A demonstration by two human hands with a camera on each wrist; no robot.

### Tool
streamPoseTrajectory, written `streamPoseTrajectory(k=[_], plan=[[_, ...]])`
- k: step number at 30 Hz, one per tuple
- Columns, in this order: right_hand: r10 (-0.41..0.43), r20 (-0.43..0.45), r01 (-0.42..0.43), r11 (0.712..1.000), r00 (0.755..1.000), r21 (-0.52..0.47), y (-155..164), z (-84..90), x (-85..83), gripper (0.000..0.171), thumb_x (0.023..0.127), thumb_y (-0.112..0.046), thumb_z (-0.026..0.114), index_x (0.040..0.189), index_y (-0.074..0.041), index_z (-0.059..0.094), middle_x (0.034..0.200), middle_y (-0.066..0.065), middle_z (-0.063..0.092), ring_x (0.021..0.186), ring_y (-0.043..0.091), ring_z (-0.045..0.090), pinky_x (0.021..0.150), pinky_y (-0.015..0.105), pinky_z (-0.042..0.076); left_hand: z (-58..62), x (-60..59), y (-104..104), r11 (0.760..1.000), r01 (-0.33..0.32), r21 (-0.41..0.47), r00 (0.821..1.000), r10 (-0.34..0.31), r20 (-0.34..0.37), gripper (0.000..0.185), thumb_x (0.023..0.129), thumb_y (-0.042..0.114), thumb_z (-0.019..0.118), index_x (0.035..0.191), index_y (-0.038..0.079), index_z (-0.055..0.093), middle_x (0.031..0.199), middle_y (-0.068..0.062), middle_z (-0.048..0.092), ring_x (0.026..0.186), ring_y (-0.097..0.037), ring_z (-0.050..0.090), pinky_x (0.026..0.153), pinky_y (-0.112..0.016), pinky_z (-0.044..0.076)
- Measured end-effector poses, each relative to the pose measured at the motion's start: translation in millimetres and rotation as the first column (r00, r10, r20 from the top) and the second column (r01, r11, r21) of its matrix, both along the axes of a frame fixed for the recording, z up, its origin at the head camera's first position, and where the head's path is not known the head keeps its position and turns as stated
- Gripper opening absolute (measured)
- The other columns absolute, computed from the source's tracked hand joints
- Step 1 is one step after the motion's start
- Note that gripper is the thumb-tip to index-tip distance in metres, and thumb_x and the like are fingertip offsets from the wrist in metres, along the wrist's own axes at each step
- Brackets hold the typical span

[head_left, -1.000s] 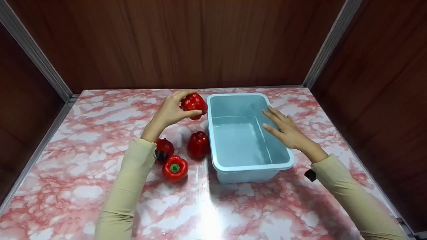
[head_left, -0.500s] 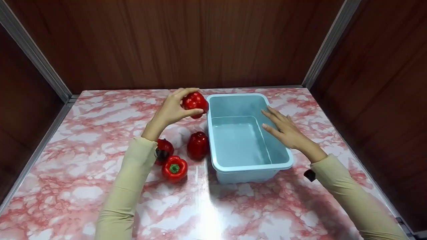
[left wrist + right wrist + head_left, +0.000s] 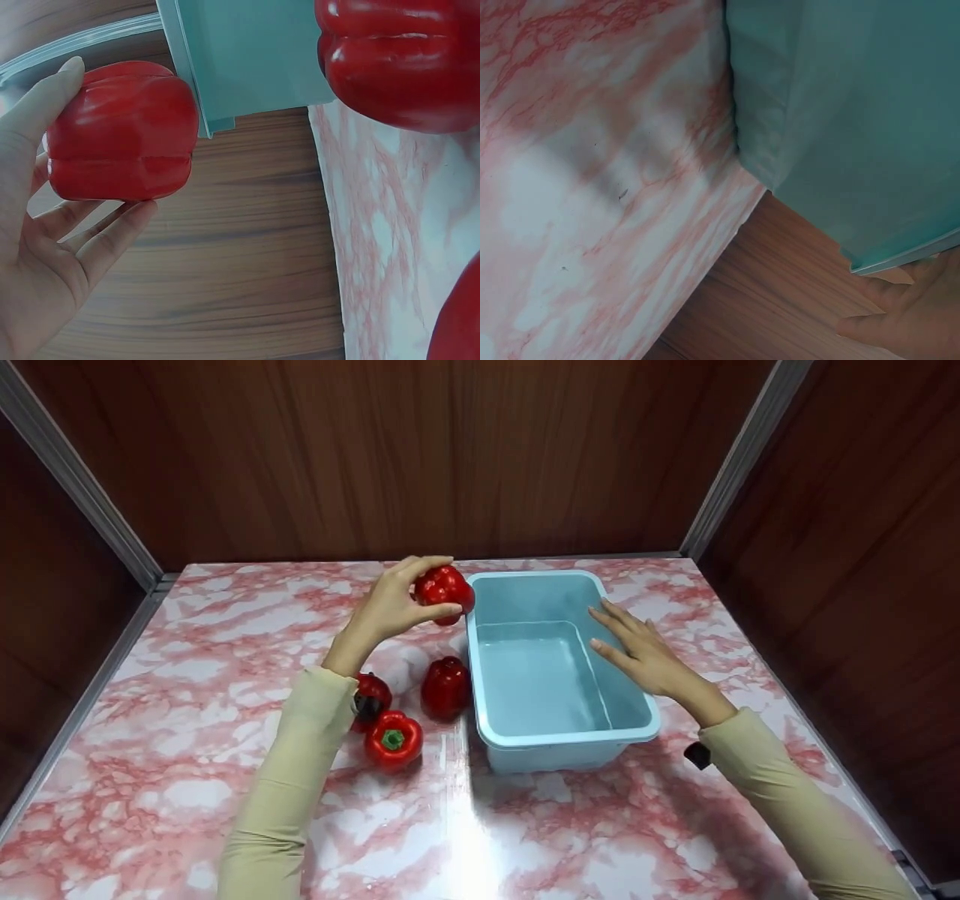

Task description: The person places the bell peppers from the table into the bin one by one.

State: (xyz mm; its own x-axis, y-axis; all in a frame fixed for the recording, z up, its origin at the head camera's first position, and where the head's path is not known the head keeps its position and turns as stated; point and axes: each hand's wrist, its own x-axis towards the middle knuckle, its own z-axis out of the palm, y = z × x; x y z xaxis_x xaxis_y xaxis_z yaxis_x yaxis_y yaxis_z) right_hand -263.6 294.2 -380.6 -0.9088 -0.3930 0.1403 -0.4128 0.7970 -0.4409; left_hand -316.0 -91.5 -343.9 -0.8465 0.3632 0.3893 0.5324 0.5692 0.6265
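Note:
A shiny red bell pepper [image 3: 444, 591] is held between the thumb and fingers of my left hand [image 3: 386, 604], beside the back left of the pale blue plastic bin [image 3: 570, 737]. In the left wrist view the pepper [image 3: 124, 131] overlaps the bin's rim, with the thumb on one side and fingertips below it. My right hand [image 3: 641, 656] lies over the bin's right rim, fingers spread and fairly straight. The right wrist view shows that hand [image 3: 915, 315] at the rim from outside. The bin's visible floor is bare.
Left of the bin stands another red pepper [image 3: 446, 688]. Nearer me, a red pepper with a green stem [image 3: 394, 739] sits beside a further red one [image 3: 373, 688], partly covered by my left wrist. Wood-patterned panels [image 3: 480, 457] enclose the marbled pink-and-white table [image 3: 195, 795].
My left hand has shifted slightly to the right and up with the pepper, bringing it to the bin's left rim. My right hand has stayed put.

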Motion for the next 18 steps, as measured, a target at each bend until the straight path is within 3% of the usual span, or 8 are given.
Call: streamPoseTrajectory(k=[18], plan=[[0.002,0.005,-0.002,1.000,1.000,-0.007,1.5,-1.1,-0.9,0.056,0.096,-0.047,0.039,0.147,-0.029,0.023,0.156,0.004,0.009,0.142,0.033,0.007,0.104,0.067,-0.004,1.4,-1.8,6.8,0.999,0.044,0.022,0.999,-0.044,-0.013,0.066,0.070,0.050,0.075,0.130,0.032,0.051,0.126,0.001,0.053,0.113,-0.017,0.050,0.086,-0.035,0.052]])
